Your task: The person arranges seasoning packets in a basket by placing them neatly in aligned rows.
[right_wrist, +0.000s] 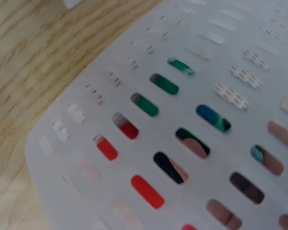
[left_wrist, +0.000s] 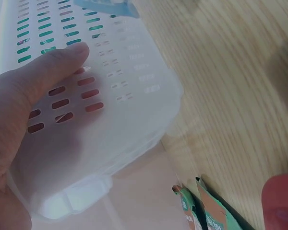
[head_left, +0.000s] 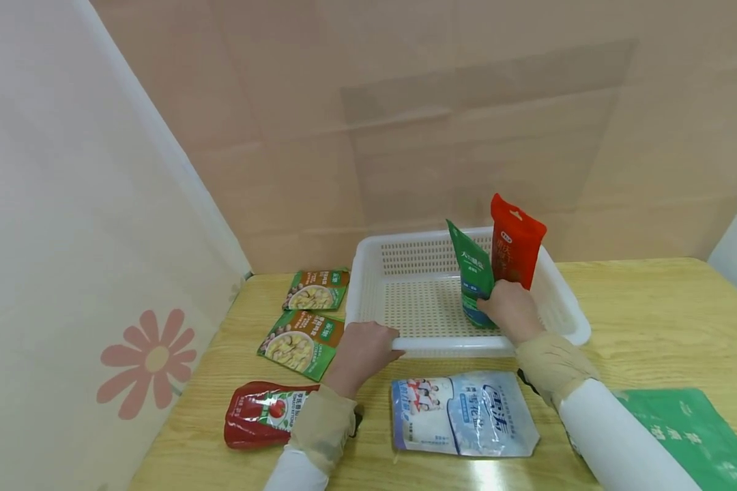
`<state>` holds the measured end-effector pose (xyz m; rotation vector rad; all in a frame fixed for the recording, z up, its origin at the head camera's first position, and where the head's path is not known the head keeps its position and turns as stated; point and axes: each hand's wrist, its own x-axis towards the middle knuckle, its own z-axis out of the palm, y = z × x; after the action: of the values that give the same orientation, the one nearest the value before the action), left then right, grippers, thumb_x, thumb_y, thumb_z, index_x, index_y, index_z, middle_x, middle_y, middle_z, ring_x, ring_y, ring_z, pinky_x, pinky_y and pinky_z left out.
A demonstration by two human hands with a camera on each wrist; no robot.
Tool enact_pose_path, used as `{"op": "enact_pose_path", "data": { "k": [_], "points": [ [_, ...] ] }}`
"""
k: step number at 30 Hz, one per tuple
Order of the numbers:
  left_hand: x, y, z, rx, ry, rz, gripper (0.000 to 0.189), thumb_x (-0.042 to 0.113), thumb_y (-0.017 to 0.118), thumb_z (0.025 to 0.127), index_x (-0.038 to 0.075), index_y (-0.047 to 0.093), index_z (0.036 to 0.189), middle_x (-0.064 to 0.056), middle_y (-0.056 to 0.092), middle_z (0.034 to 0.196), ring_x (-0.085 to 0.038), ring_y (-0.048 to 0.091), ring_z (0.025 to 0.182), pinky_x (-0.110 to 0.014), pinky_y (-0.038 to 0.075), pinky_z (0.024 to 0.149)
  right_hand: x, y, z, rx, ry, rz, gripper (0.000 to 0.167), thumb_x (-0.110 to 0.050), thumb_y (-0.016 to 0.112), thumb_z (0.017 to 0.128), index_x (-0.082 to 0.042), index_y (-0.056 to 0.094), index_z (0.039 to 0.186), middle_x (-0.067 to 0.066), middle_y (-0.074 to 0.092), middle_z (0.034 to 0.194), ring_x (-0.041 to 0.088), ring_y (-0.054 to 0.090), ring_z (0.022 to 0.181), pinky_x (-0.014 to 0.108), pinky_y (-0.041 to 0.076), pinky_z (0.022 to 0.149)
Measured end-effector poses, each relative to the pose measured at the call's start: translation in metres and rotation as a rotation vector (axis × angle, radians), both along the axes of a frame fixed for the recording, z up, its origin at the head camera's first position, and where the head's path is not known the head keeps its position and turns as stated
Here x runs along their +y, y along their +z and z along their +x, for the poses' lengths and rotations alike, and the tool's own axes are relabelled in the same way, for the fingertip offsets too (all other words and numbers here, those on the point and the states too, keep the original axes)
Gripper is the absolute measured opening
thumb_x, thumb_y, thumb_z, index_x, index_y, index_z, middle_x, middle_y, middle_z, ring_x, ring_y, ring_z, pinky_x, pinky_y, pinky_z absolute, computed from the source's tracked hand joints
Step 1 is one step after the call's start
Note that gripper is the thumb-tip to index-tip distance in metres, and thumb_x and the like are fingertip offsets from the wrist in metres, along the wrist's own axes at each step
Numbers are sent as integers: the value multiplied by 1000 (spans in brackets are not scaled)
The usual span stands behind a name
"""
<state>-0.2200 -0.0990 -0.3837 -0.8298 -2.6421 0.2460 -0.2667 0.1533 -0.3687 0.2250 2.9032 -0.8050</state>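
My left hand grips the near-left rim of a white plastic basket. In the left wrist view its thumb lies against the slotted outer wall. Inside the basket, toward the right, my right hand holds a green pouch that stands upright with a slight tilt. Just behind that hand a red pouch stands in the basket, its lower part hidden. The right wrist view is filled by the basket wall; red, green and skin show through its slots.
Two soup packets lie left of the basket, with a ketchup pouch nearer me. A blue-white pouch lies in front of the basket. A large green pouch is at right, partly under my right arm. A papered wall stands behind.
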Motion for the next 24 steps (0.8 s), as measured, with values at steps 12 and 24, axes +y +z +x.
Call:
{"op": "enact_pose_path", "data": {
  "k": [12, 24],
  "points": [
    [0, 4, -1, 3, -9, -17, 25, 48, 76, 75, 24, 70, 74, 8, 66, 61, -8, 58, 50, -25, 43, 44, 3, 3, 1, 9, 16, -37, 48, -18, 67, 88, 16, 51, 118, 31, 65, 105, 36, 65, 81, 52, 51, 89],
    [0, 2, 1, -10, -20, 6, 22, 46, 76, 75, 24, 72, 74, 10, 68, 63, -8, 60, 53, -25, 45, 47, 2, 0, 2, -9, -1, 0, 44, -16, 61, 92, 18, 49, 118, 34, 63, 108, 39, 64, 86, 53, 50, 92]
  ]
}}
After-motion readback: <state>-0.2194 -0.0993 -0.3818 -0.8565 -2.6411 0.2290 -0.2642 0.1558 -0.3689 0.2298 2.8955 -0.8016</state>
